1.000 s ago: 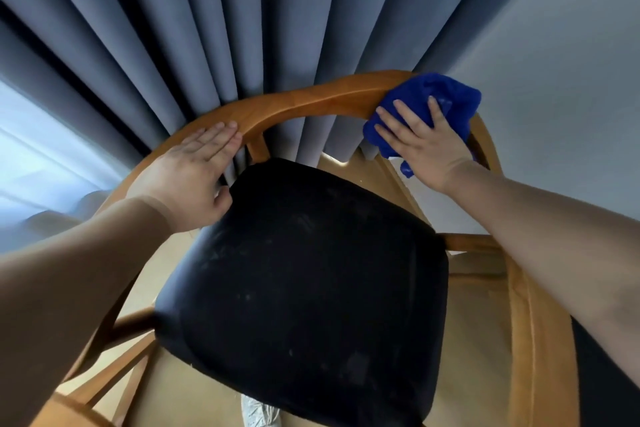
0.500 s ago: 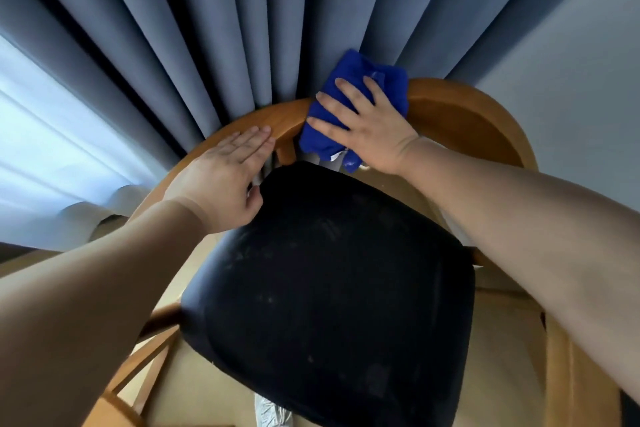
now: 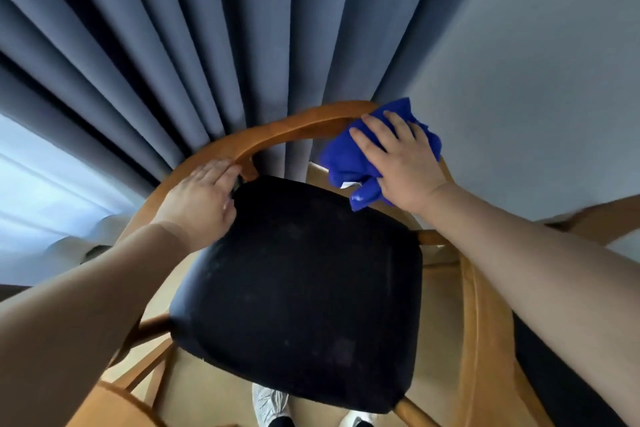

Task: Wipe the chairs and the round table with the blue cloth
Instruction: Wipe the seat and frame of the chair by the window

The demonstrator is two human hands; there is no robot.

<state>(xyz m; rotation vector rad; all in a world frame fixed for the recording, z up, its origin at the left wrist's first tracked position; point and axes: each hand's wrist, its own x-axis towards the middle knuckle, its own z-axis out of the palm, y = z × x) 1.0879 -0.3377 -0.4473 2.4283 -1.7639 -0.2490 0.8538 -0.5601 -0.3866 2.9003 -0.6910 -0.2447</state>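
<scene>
A: Obs. The blue cloth (image 3: 349,156) lies bunched on the right end of the back rail (image 3: 298,121) of the chair (image 3: 298,288), under our right hand (image 3: 405,163). Its fingers (image 3: 367,139) are spread flat, pressing rather than clamping.
B: Risk: a loose tail hangs off the rail. We judge it may slip, or snag the curtain (image 3: 207,45) behind.
A: The left hand (image 3: 201,198) has its fingers straight and together on the rail. If it lifts, the chair may shift.
</scene>
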